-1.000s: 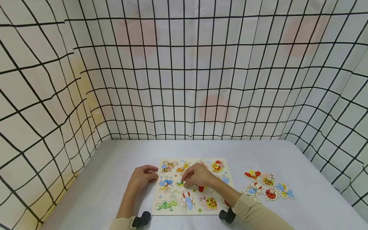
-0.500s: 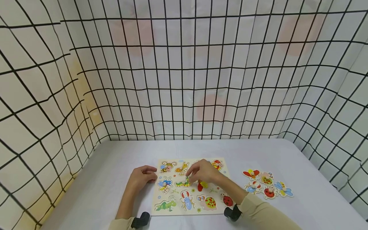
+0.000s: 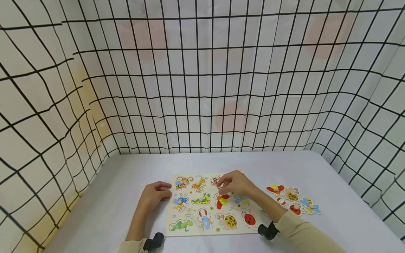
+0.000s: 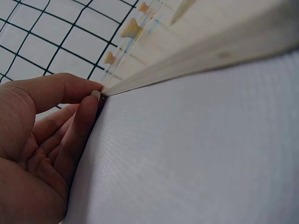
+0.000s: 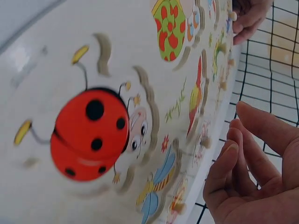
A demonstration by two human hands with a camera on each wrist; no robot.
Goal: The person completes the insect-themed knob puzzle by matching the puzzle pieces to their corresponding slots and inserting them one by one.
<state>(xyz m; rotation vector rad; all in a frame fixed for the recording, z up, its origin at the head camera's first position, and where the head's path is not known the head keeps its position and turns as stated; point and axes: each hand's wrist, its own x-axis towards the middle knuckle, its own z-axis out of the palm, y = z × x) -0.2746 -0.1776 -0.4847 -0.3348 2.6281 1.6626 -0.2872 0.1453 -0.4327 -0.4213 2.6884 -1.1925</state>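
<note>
A wooden insect puzzle board [image 3: 194, 214] lies flat on the table. My left hand [image 3: 153, 195] rests beside its left edge; in the left wrist view the index fingertip and thumb of that hand [image 4: 60, 98] meet right at the board's edge. Above the board's back right part is my right hand [image 3: 237, 183], fingers loosely bent. Nothing shows between its fingertips in the right wrist view, where the hand [image 5: 252, 172] hangs past the recesses. The green caterpillar piece [image 3: 201, 199] sits in its slot. Below it are the ladybug recess [image 3: 249, 219] and snail recess [image 3: 228, 222].
Several loose knobbed pieces lie right of the board, among them a red-winged insect [image 3: 275, 189], a snail [image 3: 291, 194], a ladybug [image 3: 295, 209] and a blue-winged insect [image 3: 310, 206]. Black-gridded white cloth walls [image 3: 205, 84] surround the table [image 3: 133, 168].
My right hand has let go of the caterpillar piece, left it in its slot, and moved up and to the right over the board. The left hand stays at the board's edge.
</note>
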